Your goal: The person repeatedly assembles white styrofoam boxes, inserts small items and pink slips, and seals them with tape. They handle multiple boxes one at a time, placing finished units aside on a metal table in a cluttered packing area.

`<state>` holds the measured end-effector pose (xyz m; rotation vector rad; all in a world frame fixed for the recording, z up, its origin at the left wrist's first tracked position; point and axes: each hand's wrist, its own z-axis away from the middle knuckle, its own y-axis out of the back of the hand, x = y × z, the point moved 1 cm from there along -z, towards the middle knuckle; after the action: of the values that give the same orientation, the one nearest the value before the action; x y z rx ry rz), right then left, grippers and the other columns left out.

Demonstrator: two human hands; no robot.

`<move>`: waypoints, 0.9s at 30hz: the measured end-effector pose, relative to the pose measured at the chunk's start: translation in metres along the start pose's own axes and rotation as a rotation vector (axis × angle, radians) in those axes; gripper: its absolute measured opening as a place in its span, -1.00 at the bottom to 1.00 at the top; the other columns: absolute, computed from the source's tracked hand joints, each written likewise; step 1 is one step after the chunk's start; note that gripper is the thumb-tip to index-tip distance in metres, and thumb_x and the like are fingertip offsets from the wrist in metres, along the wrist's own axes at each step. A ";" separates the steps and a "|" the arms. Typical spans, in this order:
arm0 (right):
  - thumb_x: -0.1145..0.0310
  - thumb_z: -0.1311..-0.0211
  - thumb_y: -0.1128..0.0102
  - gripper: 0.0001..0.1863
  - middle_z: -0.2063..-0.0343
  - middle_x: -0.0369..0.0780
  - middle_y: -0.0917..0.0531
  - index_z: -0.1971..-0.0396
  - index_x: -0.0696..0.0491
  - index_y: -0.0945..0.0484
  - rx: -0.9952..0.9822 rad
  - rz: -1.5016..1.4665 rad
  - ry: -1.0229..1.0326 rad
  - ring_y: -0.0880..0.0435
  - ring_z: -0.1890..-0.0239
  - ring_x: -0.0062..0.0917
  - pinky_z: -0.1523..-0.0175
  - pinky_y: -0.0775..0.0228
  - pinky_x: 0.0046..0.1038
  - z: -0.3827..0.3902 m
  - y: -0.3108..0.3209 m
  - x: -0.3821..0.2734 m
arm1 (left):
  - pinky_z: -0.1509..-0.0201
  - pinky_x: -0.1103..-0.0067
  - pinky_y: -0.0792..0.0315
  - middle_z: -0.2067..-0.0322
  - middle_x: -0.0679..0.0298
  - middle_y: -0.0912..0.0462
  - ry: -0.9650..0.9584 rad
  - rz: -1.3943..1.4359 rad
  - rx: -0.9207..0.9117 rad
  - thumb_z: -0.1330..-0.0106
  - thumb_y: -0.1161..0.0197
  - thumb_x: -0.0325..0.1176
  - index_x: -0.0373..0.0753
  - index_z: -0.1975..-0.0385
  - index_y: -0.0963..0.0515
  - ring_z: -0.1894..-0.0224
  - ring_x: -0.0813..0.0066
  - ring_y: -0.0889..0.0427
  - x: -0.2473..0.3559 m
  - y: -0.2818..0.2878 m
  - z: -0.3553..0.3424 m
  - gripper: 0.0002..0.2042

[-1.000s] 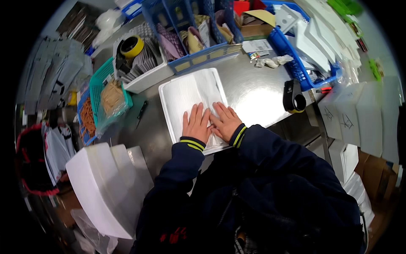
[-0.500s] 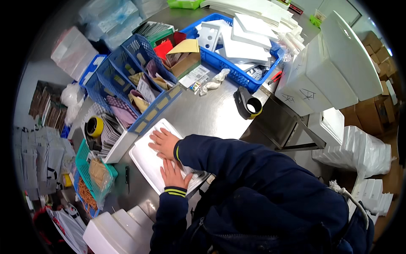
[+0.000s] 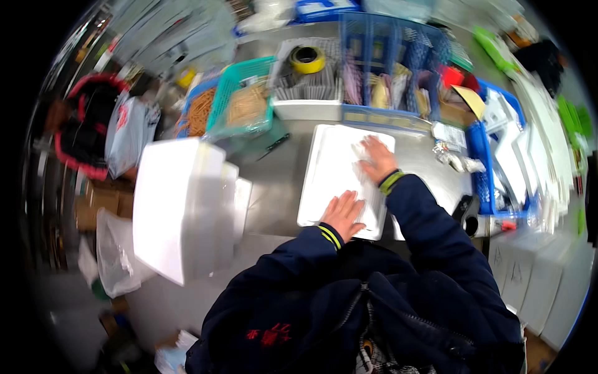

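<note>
A shallow white rectangular tray (image 3: 309,187) lies on the metal table in front of me, with smooth white material inside its rim. My left hand (image 3: 341,214) rests on its near part, fingers spread and palm down. Farther up, close to the right rim, my right hand (image 3: 377,159) is stretched out flat with fingers apart, slightly smeared by motion. Neither hand grips anything. What lies under the white surface is hidden.
Beyond the tray stand a blue divided rack (image 3: 386,118) of packets and a white bin (image 3: 308,111) with a yellow-and-black tape roll (image 3: 307,58). White foam boxes (image 3: 168,212) are stacked left. A black tape dispenser (image 3: 465,212) and blue basket (image 3: 478,156) stand right.
My view has swung left, so the foam boxes and teal basket show more fully. My hands have moved apart on the tray; both stay flat on it.
</note>
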<state>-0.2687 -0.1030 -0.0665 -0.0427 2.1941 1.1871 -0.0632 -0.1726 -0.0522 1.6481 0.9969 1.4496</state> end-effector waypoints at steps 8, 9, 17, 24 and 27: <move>0.27 0.03 -0.15 -0.51 0.02 -0.09 -0.32 0.04 0.04 -0.34 -0.008 -0.046 -0.260 -0.26 -0.05 -0.26 -0.09 -0.12 -0.34 0.035 0.037 0.062 | -0.20 0.22 -0.02 -0.06 -0.01 -0.25 0.091 0.144 0.144 0.07 -0.21 -0.15 -0.34 0.09 -0.33 -0.17 0.10 -0.15 0.011 -0.040 0.020 -0.46; 0.27 0.03 -0.15 -0.52 0.03 -0.10 -0.32 0.05 0.04 -0.34 -0.032 -0.039 -0.272 -0.26 -0.04 -0.27 -0.08 -0.13 -0.35 0.038 0.037 0.058 | -0.13 0.27 -0.09 0.03 0.04 -0.33 -0.013 -0.065 0.346 0.23 -0.28 -0.18 -0.30 0.28 -0.40 -0.12 0.15 -0.23 0.018 -0.050 0.018 -0.52; 0.27 0.00 -0.13 -0.61 0.14 -0.14 -0.34 0.13 0.03 -0.35 -0.150 -0.060 -0.269 -0.28 0.07 -0.33 0.03 -0.14 -0.39 0.043 0.026 0.039 | -0.13 0.19 -0.07 0.10 0.15 -0.35 0.004 0.003 0.493 0.15 -0.29 -0.16 -0.23 0.30 -0.40 -0.09 0.14 -0.22 0.013 -0.075 0.035 -0.58; 0.27 -0.03 -0.12 -0.68 0.23 -0.18 -0.35 0.20 0.02 -0.37 -0.174 -0.166 -0.312 -0.30 0.16 -0.38 0.12 -0.16 -0.42 0.041 0.029 0.032 | -0.08 0.18 -0.11 0.21 0.19 -0.36 -0.002 0.152 0.426 0.10 -0.30 -0.23 -0.22 0.33 -0.40 -0.05 0.13 -0.26 0.015 -0.053 0.042 -0.65; 0.27 -0.04 -0.11 -0.71 0.27 -0.19 -0.35 0.23 0.02 -0.37 -0.173 -0.219 -0.355 -0.30 0.19 -0.40 0.16 -0.17 -0.44 0.045 0.033 0.032 | -0.07 0.20 -0.13 0.22 0.17 -0.36 -0.053 0.197 0.466 0.07 -0.28 -0.25 -0.23 0.32 -0.39 -0.02 0.11 -0.28 0.016 -0.046 0.044 -0.67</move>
<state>-0.2815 -0.0411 -0.0773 -0.1306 1.7295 1.1576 -0.0224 -0.1385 -0.0916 2.1575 1.2379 1.3546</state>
